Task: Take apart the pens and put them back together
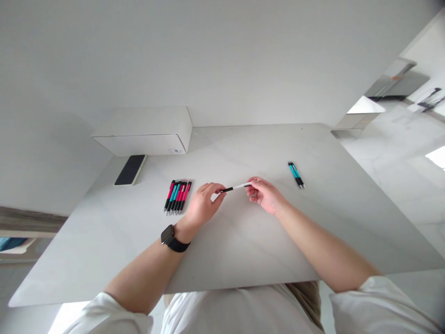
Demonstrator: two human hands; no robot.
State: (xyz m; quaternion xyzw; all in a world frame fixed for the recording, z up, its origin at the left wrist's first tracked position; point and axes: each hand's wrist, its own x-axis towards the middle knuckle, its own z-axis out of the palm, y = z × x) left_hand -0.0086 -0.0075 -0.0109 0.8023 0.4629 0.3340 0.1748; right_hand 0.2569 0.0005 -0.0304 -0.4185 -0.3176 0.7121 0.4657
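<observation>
A slim white pen with a black section [238, 187] is held level above the middle of the table. My left hand [204, 202] pinches its black end between thumb and fingers, with a black watch on the wrist. The opposite end sits between the thumb and fingers of my right hand [263, 194], whose other fingers curl inward. Left of my left hand lies a row of several red and teal pens [177, 197] with black grips, side by side. Two teal pens [295, 175] lie together to the right of my right hand.
A long white box [146, 144] stands at the back left of the pale table [250, 250], against the wall. In front of it lies a dark-screened phone [131, 170]. The table's right edge borders a light floor.
</observation>
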